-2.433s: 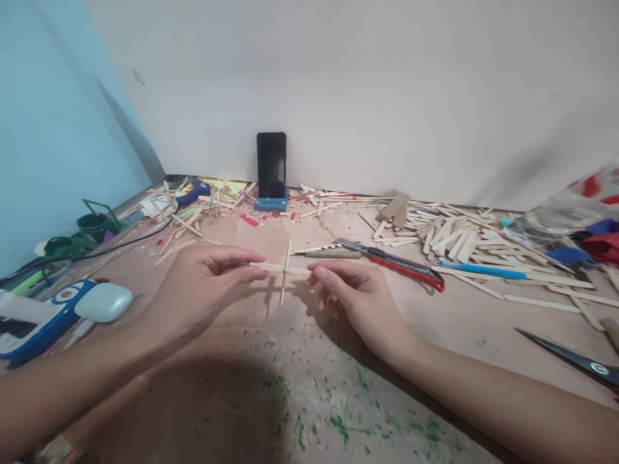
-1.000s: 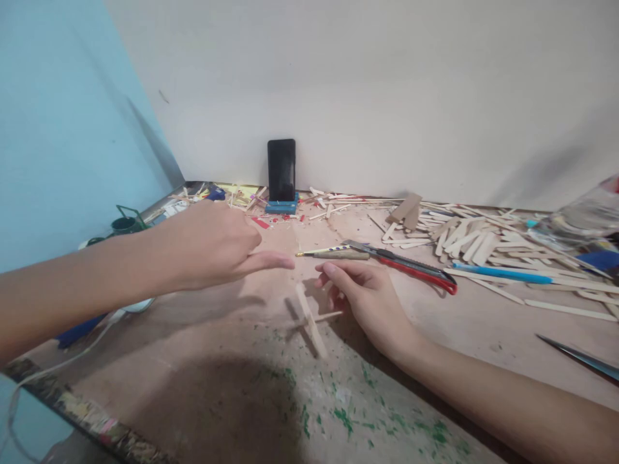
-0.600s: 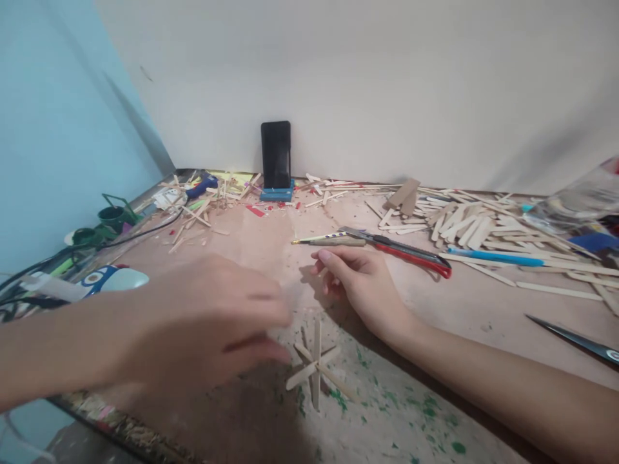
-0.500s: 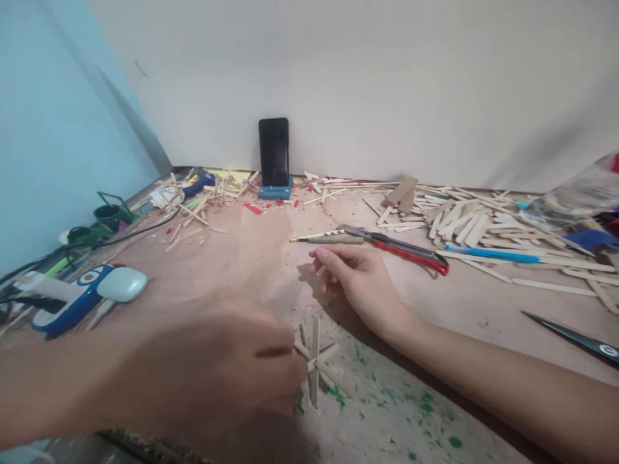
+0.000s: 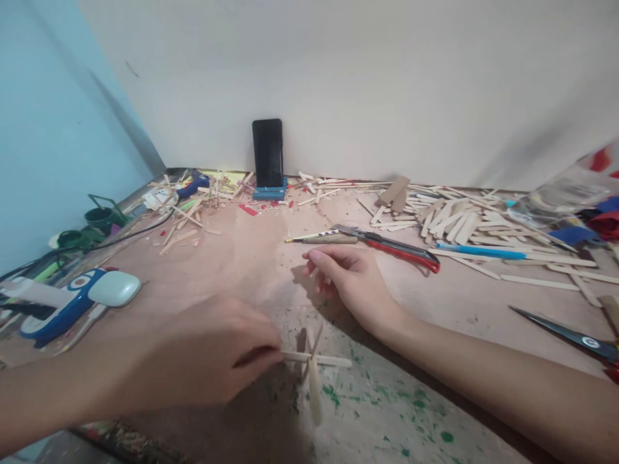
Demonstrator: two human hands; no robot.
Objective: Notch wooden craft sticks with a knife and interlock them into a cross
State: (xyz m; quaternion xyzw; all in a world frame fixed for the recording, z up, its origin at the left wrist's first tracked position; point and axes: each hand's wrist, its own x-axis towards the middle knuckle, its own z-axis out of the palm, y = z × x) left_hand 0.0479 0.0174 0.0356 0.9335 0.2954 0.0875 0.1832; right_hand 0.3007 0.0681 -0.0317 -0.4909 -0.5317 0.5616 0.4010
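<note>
My left hand [image 5: 213, 351] pinches one arm of a small star of crossed wooden sticks [image 5: 312, 364], held low over the near part of the table [image 5: 242, 258]. The stick piece has several arms; one points toward me. My right hand [image 5: 351, 280] rests on the table a little beyond it, fingers loosely curled, with nothing visible in them.
A red utility knife [image 5: 391, 248] and a pencil [image 5: 319, 237] lie past my right hand. A heap of loose sticks [image 5: 459, 225] and a blue pen [image 5: 476, 251] lie right, scissors [image 5: 565, 334] near right. A phone [image 5: 267, 154] stands at the wall; a glue gun [image 5: 72, 303] lies left.
Both hands held a stick cross at first. My left hand let go, swung left, then came down and pinched the stick star near me. The right hand stayed resting.
</note>
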